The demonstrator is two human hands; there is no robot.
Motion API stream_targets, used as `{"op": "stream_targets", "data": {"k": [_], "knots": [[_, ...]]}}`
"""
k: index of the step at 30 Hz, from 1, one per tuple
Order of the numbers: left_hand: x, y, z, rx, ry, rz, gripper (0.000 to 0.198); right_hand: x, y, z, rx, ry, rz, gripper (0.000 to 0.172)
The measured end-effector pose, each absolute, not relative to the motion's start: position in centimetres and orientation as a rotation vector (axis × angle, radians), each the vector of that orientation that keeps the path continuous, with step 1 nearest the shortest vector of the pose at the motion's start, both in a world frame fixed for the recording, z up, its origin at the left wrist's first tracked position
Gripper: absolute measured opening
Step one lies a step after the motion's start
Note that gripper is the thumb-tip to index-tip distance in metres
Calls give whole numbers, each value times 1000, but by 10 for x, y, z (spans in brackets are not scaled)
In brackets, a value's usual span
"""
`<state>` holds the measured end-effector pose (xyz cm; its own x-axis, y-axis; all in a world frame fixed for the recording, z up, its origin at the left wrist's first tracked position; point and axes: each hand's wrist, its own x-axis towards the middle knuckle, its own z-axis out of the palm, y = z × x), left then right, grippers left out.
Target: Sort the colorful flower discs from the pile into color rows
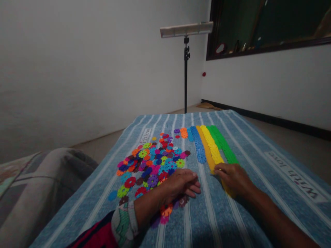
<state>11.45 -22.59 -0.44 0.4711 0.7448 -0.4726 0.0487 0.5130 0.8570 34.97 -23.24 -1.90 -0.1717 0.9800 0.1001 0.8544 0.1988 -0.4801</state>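
Pinching the near part of the yellow row (212, 148) on the striped cloth (258, 193), the right hand (234, 177) had closed fingers; the left hand (182, 184), fingers slack, hung by the colourful discs (152, 181).

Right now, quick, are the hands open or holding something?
Left hand: open, fingers loosely curled, nothing seen in it.
Right hand: closed at the near end of the yellow row; can't tell if it's gripping anything.

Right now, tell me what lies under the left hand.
Colorful discs show on both sides of the left hand, on striped cloth; whatever it covers directly is hidden.
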Motion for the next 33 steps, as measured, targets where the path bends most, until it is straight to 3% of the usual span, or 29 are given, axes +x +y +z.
{"op": "stream_targets", "data": {"k": [18, 27, 29, 33], "knots": [[54, -213, 12, 1144, 1106, 614, 34, 345, -218, -13, -2001, -2284, 164, 28], [-19, -121, 22, 1307, 1601, 986, 11, 296, -257, -64, -1403, -2489, 50, 31], [-30, -95, 18, 1424, 1826, 929, 5, 289, -259, -83, -1293, -2516, -56, 29], [-34, -54, 11, 1817, 2211, 557, 21, 291, -256, -108, -1132, -2525, -180, 23]]}}
